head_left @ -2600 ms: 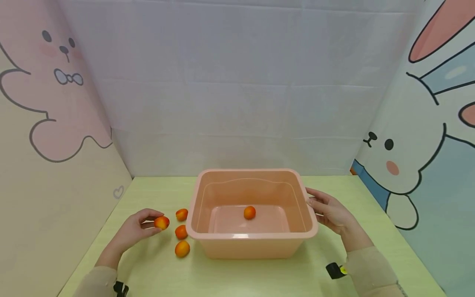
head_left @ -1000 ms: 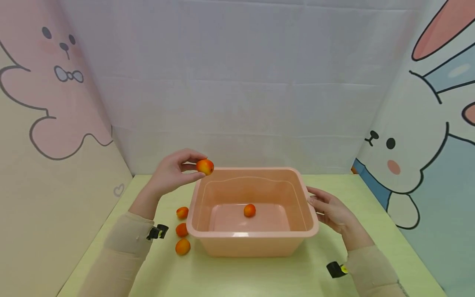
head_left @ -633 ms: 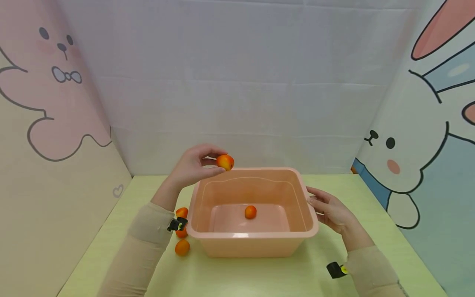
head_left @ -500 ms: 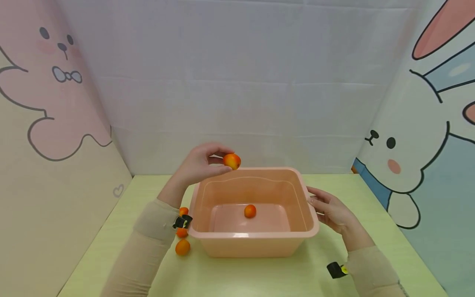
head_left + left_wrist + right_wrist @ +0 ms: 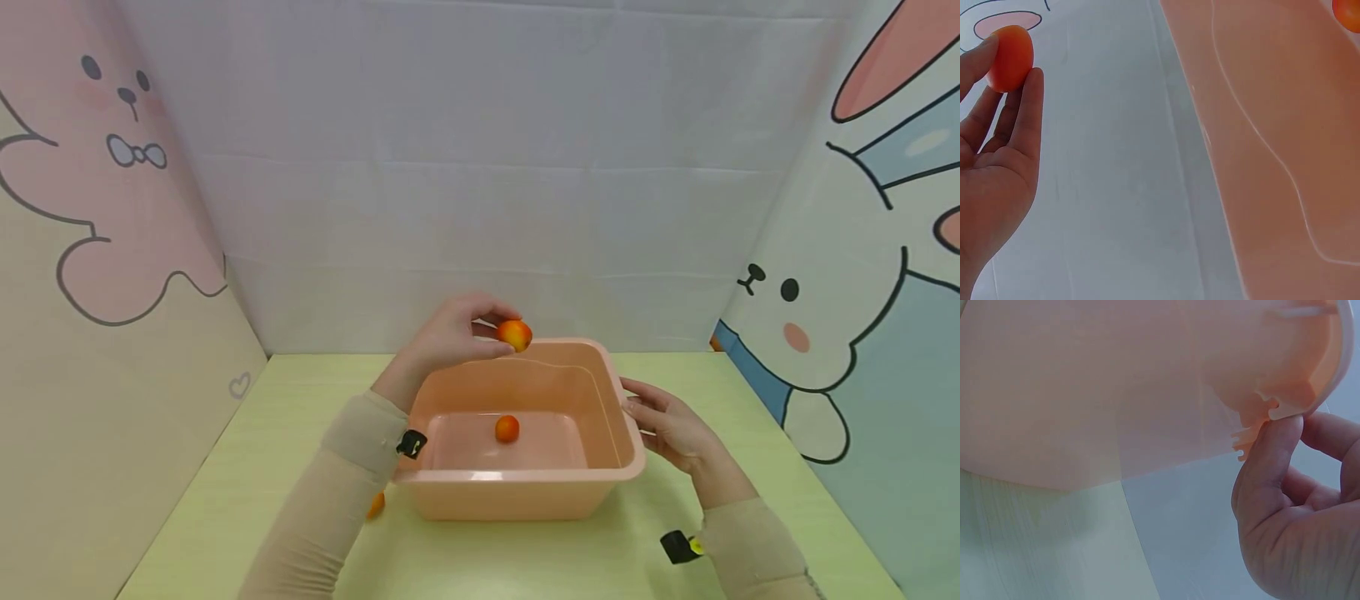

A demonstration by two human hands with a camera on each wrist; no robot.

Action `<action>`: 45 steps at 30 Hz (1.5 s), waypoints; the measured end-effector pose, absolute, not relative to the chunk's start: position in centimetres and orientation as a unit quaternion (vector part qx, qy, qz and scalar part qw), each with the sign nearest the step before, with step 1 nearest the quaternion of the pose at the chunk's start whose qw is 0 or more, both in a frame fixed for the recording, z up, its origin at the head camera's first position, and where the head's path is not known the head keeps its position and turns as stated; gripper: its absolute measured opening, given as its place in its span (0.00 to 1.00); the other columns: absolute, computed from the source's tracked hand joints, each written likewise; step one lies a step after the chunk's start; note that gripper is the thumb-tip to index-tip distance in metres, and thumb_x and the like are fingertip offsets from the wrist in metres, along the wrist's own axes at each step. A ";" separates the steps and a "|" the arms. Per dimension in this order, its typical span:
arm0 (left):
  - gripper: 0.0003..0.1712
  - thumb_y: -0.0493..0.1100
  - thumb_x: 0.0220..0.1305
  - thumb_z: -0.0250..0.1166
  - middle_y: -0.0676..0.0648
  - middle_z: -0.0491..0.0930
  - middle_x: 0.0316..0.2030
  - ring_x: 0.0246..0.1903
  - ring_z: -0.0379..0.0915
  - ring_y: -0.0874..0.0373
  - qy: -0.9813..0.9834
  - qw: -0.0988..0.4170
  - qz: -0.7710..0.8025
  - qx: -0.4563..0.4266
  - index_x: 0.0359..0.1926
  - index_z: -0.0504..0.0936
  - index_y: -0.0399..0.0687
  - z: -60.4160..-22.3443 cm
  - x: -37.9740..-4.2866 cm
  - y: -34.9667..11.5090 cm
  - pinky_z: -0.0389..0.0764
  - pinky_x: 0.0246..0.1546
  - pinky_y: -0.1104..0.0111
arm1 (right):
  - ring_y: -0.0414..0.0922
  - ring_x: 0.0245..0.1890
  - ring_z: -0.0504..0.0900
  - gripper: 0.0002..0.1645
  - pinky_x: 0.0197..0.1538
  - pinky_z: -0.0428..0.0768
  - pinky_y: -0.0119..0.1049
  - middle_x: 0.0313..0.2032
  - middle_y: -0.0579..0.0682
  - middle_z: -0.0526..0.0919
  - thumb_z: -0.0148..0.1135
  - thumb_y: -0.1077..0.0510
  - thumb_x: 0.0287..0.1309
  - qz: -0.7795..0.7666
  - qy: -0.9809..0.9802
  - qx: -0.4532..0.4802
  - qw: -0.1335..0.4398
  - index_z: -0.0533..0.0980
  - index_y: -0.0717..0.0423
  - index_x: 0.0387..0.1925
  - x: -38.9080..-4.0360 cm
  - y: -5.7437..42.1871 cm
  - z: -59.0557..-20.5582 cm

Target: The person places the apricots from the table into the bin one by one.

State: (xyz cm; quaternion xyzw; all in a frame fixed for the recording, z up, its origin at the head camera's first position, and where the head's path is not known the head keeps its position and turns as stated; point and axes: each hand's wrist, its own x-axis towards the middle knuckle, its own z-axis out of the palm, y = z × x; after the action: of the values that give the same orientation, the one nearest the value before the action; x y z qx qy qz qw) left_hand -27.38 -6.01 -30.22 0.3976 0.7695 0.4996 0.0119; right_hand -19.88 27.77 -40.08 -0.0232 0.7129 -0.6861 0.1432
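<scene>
Between thumb and fingertips, my left hand point(image 5: 453, 337) pinches a small, egg-shaped, orange-red fruit point(image 5: 515, 335) over the back rim of a peach plastic basin point(image 5: 525, 476). The left wrist view shows the same fruit point(image 5: 1011, 59), smooth and held upright; its exact kind is unclear. My right hand point(image 5: 671, 429) holds the basin's right rim, with the thumb point(image 5: 1275, 447) underneath in the right wrist view. One similar fruit point(image 5: 507, 428) lies on the basin floor. Part of another fruit point(image 5: 376, 505) shows on the table left of the basin; my left forearm hides the space behind it.
The basin stands on a pale yellow-green table point(image 5: 487, 558). A white sheet point(image 5: 487, 183) closes off the back. Side panels carry a pink bear drawing point(image 5: 127, 208) on the left and a rabbit drawing point(image 5: 825, 317) on the right.
My left hand has lifted the fruit from the table's left side and carried it up and right over the basin. Its forearm now covers the other loose fruits. The right hand stays at the rim.
</scene>
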 end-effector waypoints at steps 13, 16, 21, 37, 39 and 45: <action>0.20 0.31 0.55 0.74 0.44 0.81 0.45 0.44 0.80 0.53 0.803 0.064 0.441 0.395 0.50 0.82 0.35 -32.6 -28.4 -2.7 0.83 0.47 0.68 | 0.40 0.40 0.81 0.40 0.43 0.83 0.31 0.43 0.46 0.79 0.55 0.55 0.73 -0.684 0.715 -0.019 0.143 0.49 0.63 0.76 -19.7 27.6 -39.9; 0.19 0.32 0.56 0.74 0.45 0.81 0.44 0.44 0.80 0.54 0.809 0.085 0.423 0.400 0.50 0.82 0.36 -33.4 -28.8 -2.2 0.82 0.46 0.71 | 0.40 0.40 0.81 0.40 0.43 0.83 0.31 0.43 0.46 0.79 0.55 0.55 0.73 -0.685 0.714 -0.022 0.143 0.49 0.64 0.76 -19.7 27.6 -39.9; 0.19 0.32 0.57 0.73 0.47 0.81 0.44 0.45 0.79 0.56 0.815 0.133 0.405 0.393 0.51 0.82 0.37 -34.5 -29.2 -1.6 0.81 0.47 0.72 | 0.40 0.41 0.82 0.40 0.43 0.83 0.31 0.43 0.46 0.79 0.55 0.55 0.72 -0.686 0.714 -0.019 0.142 0.49 0.63 0.76 -19.7 27.5 -39.8; 0.18 0.30 0.58 0.71 0.47 0.84 0.43 0.44 0.80 0.55 0.796 0.235 0.425 0.361 0.51 0.83 0.37 -37.3 -30.7 -1.4 0.81 0.48 0.70 | 0.40 0.41 0.82 0.41 0.44 0.84 0.32 0.44 0.46 0.80 0.54 0.55 0.73 -0.688 0.710 -0.035 0.144 0.48 0.65 0.76 -19.8 27.7 -40.0; 0.17 0.30 0.58 0.71 0.46 0.84 0.42 0.43 0.80 0.53 0.788 0.249 0.437 0.355 0.50 0.83 0.36 -37.5 -30.8 -1.3 0.81 0.48 0.69 | 0.40 0.41 0.82 0.41 0.44 0.84 0.32 0.44 0.46 0.80 0.54 0.55 0.73 -0.689 0.710 -0.037 0.144 0.48 0.65 0.76 -19.8 27.8 -40.1; 0.17 0.28 0.57 0.71 0.45 0.85 0.42 0.43 0.81 0.53 0.771 0.281 0.464 0.335 0.48 0.84 0.34 -38.0 -30.8 -1.4 0.81 0.48 0.68 | 0.40 0.41 0.82 0.40 0.43 0.84 0.32 0.44 0.45 0.80 0.54 0.55 0.73 -0.689 0.710 -0.036 0.144 0.48 0.65 0.76 -19.8 27.9 -40.1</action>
State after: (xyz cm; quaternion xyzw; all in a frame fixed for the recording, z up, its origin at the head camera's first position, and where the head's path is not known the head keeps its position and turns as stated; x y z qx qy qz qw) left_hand -30.80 -1.37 -38.03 0.3346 0.7710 0.4635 0.2806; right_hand -19.77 27.89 -40.15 -0.0362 0.7097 -0.6887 0.1442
